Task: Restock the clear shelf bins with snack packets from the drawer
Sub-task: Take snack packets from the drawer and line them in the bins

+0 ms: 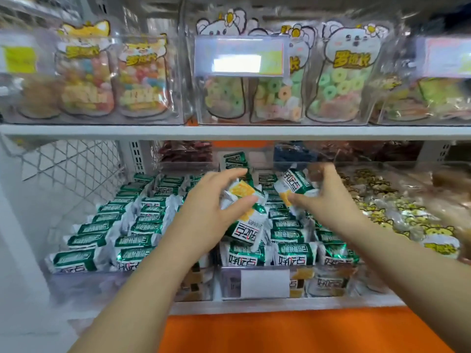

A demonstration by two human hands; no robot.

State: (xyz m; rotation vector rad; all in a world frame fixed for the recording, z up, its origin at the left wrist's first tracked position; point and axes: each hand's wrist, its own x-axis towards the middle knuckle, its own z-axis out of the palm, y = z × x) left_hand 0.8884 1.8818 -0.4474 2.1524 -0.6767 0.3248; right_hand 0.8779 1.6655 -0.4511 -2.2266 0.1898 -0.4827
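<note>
My left hand (211, 207) grips a green, white and yellow snack packet (246, 220) over the middle of the clear shelf bin (254, 284). A second packet of the same kind (295, 183) is held in my right hand (328, 197), a little further back and to the right. Both hands hover above several rows of identical green-and-white packets (137, 225) that stand on edge in the bin. The drawer is out of view.
The upper shelf (229, 131) carries clear bins of candy bags (142, 77) with a price label (239, 56) in front. To the right lies a bin of yellow-printed sweets (397, 212). A white label (265, 282) fronts the lower bin, above an orange panel (293, 332).
</note>
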